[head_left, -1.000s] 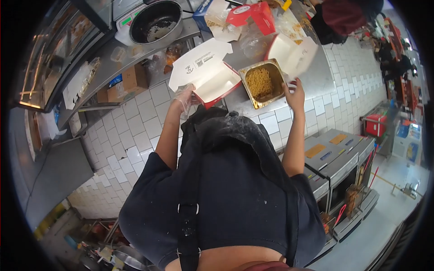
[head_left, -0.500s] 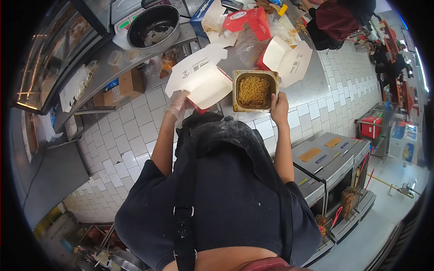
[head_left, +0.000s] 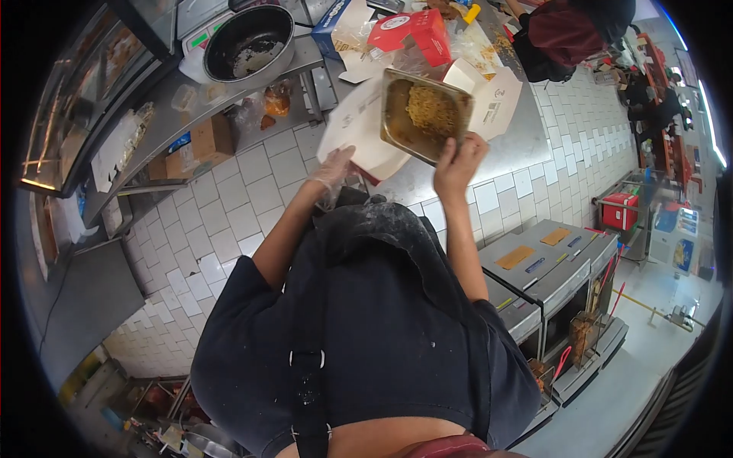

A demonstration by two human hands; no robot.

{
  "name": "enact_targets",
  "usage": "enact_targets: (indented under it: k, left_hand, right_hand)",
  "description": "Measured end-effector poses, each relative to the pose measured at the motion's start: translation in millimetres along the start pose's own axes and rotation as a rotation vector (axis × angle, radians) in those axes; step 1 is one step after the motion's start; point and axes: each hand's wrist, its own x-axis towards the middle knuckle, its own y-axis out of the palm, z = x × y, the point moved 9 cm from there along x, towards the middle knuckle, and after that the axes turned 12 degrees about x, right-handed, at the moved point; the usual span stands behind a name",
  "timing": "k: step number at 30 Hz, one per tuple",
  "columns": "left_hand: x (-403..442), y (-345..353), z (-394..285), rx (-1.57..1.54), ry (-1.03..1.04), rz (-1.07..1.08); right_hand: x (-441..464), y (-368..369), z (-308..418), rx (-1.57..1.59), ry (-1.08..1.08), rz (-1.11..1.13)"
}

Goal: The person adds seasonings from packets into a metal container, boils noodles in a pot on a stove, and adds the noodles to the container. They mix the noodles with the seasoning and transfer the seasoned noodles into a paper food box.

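My left hand, in a clear plastic glove, grips the near left edge of an open white and red box. My right hand is bare and holds a square metal pan by its near right side. The pan is tilted over the right part of the box and hides some of it. Yellow noodles lie inside the pan, toward its far side. Behind the pan, to the right, a second open white box rests on the steel table.
A black pot stands at the back left. Red and blue boxes and plastic bags lie at the table's far side. Another person is at the far right. Grey equipment stands at my right.
The pan was lifted and now tilts, moving left over the box in my left hand. That box has shifted and turned slightly, and the noodles have slid within the pan.
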Motion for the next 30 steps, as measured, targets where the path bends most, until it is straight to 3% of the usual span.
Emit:
enact_targets:
  k: [2,4,5,10,18,21,23,30]
  left_hand:
    - [30.6,26.6,25.7,0.086,0.007,0.054]
    - [40.0,4.1,12.7,0.619,0.252,-0.533]
    - [16.0,4.1,-12.8,0.557,0.160,-0.548]
    - [6.7,0.2,-40.1,0.518,0.337,-0.550]
    - [39.7,2.5,-15.0,0.149,0.402,-0.416]
    - [22.6,-6.2,-36.0,0.382,0.345,-0.467]
    - [9.7,-4.2,-58.8,0.586,0.423,-0.512]
    - [18.5,-3.2,-51.8,0.646,0.365,-0.465]
  right_hand:
    - [-15.1,26.4,-12.6,-0.036,-0.027,0.050]
    - [-31.8,43.4,-29.6,-0.047,-0.057,0.088]
    - [-40.5,49.1,-39.8,-0.028,-0.056,0.086]
    - [-50.9,53.3,-51.5,0.042,0.003,0.058]
    - [-47.7,69.9,-31.6,-0.053,-0.323,0.123]
    - [-47.0,74.6,-31.4,-0.036,-0.397,0.109]
    - [-49.4,78.8,-33.5,-0.029,-0.424,0.110]
    - [-41.1,86.4,-26.9,-0.030,-0.484,0.096]
